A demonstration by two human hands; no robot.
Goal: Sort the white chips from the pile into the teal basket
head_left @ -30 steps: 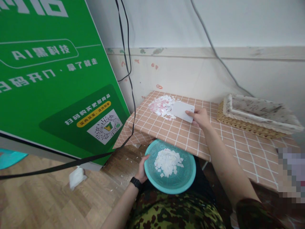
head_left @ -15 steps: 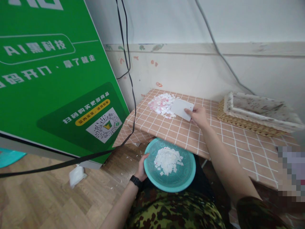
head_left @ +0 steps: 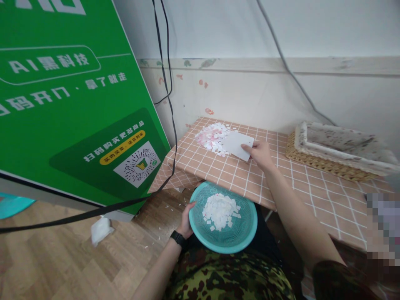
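Note:
My right hand (head_left: 260, 153) grips the right end of a flat white card (head_left: 238, 144), thumb on top. The card's left edge meets a pile of white and pink paper scraps (head_left: 212, 136) on the checked tablecloth (head_left: 225, 168). My left hand (head_left: 186, 220) is closed on the left rim of a round turquoise plastic basket (head_left: 240, 246), which sits at my lap below the table's front edge. Inside that basket lies a heap of white paper scraps (head_left: 220, 210). The fingers under the rim are mostly hidden.
A cloth-lined wicker basket (head_left: 328, 163) stands at the table's right, against the wall. To the left rises a green panel (head_left: 78, 96), with a black cable (head_left: 174, 137) hanging in front. A white bag (head_left: 101, 230) and loose scraps lie on the wooden floor (head_left: 71, 258).
The card has slid a little further over the right side of the scrap pile, covering more of it. My left hand and the turquoise basket stay in place.

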